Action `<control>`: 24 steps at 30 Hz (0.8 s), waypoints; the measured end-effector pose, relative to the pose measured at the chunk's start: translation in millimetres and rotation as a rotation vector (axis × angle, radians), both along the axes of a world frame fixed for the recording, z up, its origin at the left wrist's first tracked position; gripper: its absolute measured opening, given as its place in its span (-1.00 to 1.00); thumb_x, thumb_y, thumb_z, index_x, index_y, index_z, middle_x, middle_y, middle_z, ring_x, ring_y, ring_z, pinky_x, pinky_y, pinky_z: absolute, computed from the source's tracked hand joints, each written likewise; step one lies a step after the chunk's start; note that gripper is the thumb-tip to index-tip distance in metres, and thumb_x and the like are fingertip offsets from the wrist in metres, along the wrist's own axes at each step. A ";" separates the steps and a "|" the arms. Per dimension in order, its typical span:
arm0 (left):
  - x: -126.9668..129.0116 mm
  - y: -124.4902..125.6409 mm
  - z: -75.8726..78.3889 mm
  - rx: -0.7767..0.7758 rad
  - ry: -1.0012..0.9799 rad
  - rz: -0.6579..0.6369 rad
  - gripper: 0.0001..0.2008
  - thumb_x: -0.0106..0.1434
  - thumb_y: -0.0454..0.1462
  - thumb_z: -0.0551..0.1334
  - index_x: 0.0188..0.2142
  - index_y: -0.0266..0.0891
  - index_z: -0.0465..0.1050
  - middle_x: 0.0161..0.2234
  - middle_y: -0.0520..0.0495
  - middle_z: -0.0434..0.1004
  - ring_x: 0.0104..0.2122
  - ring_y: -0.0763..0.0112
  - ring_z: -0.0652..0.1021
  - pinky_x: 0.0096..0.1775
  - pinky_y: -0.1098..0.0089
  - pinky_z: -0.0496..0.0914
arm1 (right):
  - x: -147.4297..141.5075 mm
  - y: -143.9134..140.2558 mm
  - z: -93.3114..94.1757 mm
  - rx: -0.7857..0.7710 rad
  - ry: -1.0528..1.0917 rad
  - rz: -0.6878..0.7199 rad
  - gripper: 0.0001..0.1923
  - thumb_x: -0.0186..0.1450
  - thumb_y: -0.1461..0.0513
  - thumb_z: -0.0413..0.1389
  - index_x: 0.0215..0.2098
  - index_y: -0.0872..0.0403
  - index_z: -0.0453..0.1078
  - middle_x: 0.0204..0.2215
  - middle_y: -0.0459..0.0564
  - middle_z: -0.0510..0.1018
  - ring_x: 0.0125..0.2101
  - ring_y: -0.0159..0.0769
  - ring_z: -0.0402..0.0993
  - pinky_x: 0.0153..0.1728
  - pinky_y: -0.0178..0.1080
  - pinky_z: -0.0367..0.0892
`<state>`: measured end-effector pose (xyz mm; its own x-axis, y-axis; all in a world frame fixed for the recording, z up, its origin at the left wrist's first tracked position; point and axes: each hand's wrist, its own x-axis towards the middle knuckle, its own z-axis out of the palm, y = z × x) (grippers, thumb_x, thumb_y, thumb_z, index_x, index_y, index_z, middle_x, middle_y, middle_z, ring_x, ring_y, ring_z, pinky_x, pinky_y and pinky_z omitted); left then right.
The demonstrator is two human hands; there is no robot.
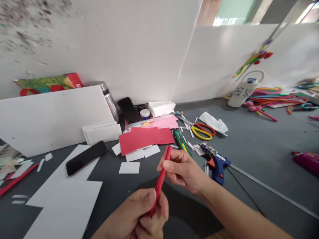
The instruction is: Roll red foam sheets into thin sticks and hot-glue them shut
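Observation:
Both of my hands hold one thin red rolled strip [161, 181] that slants from lower left to upper right above the grey table [259, 146]. My left hand [142, 215] pinches its lower end near the bottom edge of the view. My right hand [183, 169] grips its upper part, with the tip sticking out above my fingers. Just beyond the strip lies a red paper sheet [143, 139] on white foam pieces.
A black phone [86, 157] rests on white sheets at the left. A blue glue gun [216, 161], green cutter [181, 141] and red-yellow scissors [203, 131] lie right of the red sheet. White boards stand behind. Coloured pipe cleaners [276, 96] and a white bottle [243, 93] sit far right.

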<state>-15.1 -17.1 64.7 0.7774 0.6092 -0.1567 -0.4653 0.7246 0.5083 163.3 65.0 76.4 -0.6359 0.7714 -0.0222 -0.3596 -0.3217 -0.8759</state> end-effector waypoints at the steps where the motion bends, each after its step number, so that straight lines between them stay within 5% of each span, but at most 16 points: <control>1: 2.2 0.2 -1.6 0.011 0.022 0.038 -0.69 0.38 -0.02 0.18 -0.24 -0.24 0.41 -0.62 0.22 0.06 -0.74 0.70 -0.06 -0.72 0.65 -0.09 | -0.9 -0.8 -0.3 0.008 -0.027 -0.023 -0.72 0.19 0.08 0.33 -0.41 0.16 0.51 -0.77 -0.27 0.28 -0.79 -0.62 0.00 -0.78 -0.45 -0.15; 8: 11.4 2.3 -7.0 0.219 0.518 0.305 -0.63 0.40 0.07 0.07 -0.28 -0.17 0.30 -0.60 0.24 -0.06 -0.70 0.63 -0.08 -0.68 0.57 -0.11 | -15.1 -8.5 -6.0 0.045 -0.181 -0.069 -0.61 0.21 0.04 0.31 -0.55 0.11 0.33 -0.74 -0.20 0.38 -0.79 -0.58 0.17 -0.79 -0.47 -0.02; 12: 11.6 -1.7 -8.8 0.642 1.102 0.467 -0.70 0.46 -0.07 0.00 -0.27 -0.19 0.33 -0.54 0.09 0.22 -0.59 0.49 0.24 -0.51 0.44 0.10 | -22.7 -13.9 -8.7 0.039 -0.284 -0.211 -0.58 0.20 0.02 0.31 -0.57 0.10 0.29 -0.72 -0.22 0.37 -0.81 -0.58 0.14 -0.80 -0.45 0.01; 15: 12.0 -4.5 -8.3 0.798 1.276 0.530 -0.78 0.44 -0.16 0.05 -0.24 -0.20 0.36 -0.47 -0.01 0.37 -0.49 0.41 0.34 -0.42 0.39 0.15 | -23.6 -16.3 -6.8 0.075 -0.299 -0.241 -0.61 0.21 0.02 0.30 -0.54 0.10 0.33 -0.71 -0.21 0.39 -0.81 -0.58 0.14 -0.80 -0.44 0.01; 18: 10.8 -4.6 -4.5 0.588 1.049 0.464 -0.69 0.44 -0.03 0.04 -0.31 -0.18 0.31 -0.55 0.11 0.18 -0.61 0.52 0.17 -0.54 0.47 0.09 | -19.6 -16.2 -1.5 0.101 -0.269 -0.227 -0.67 0.26 0.04 0.27 -0.46 0.13 0.41 -0.73 -0.21 0.36 -0.78 -0.60 0.09 -0.76 -0.46 -0.04; 21: 5.7 -2.8 1.7 0.183 0.568 0.232 -0.63 0.41 0.07 0.03 -0.33 -0.14 0.26 -0.60 0.23 -0.06 -0.70 0.62 -0.08 -0.69 0.57 -0.11 | -13.3 -14.6 3.7 0.015 -0.174 -0.143 -0.70 0.29 0.05 0.24 -0.38 0.15 0.50 -0.77 -0.26 0.24 -0.77 -0.62 -0.03 -0.75 -0.47 -0.15; 24: 0.1 -1.5 6.4 -0.003 0.153 0.069 -0.65 0.38 0.04 0.14 -0.37 -0.15 0.23 -0.64 0.27 -0.10 -0.74 0.68 -0.17 -0.73 0.63 -0.17 | -8.1 -13.4 5.6 -0.059 -0.035 -0.015 -0.70 0.30 0.05 0.23 -0.34 0.16 0.54 -0.74 -0.25 0.25 -0.77 -0.63 -0.06 -0.76 -0.46 -0.20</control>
<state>-15.0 -18.6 71.1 0.7004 0.6600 -0.2717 -0.4318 0.6950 0.5749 155.2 51.6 82.0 -0.6220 0.7779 -0.0898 -0.3343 -0.3675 -0.8679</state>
